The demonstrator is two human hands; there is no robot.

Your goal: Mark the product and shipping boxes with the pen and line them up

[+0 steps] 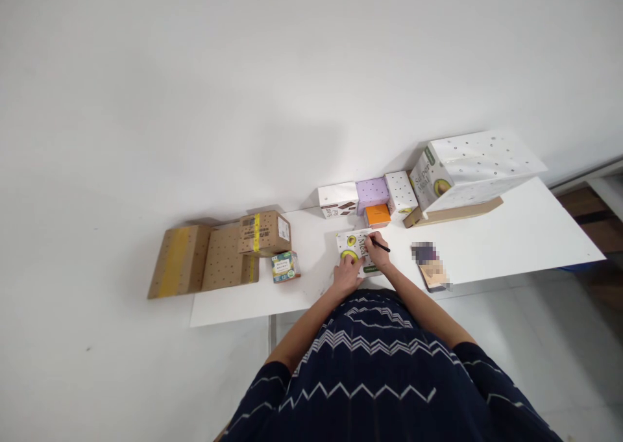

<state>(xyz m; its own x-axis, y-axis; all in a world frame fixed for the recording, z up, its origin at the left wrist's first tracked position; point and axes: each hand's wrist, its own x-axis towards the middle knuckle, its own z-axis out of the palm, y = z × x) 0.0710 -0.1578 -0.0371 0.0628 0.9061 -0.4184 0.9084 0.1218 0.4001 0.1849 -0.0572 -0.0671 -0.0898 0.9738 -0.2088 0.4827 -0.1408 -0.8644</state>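
A white box with avocado pictures and green-grey lettering [343,239] lies on the table in front of my body, printed face up. My left hand [346,274] rests on its near left part with the fingers spread over the surface. In my right hand [378,252] is a slim black pen [381,244], gripped between the fingers. The pen slants, with its tip end at the box's upper face. Whether the tip touches the box is too small to tell.
Brown cartons with yellow tape [265,234] stand at the left, beside a small green tea box [285,267]. Behind are a chocolate-pattern box [338,198], a lilac box [372,194], an orange box [378,215] and a dotted white box [401,193]. A large avocado box [479,169] and a blurred phone-like item [431,267] are right.
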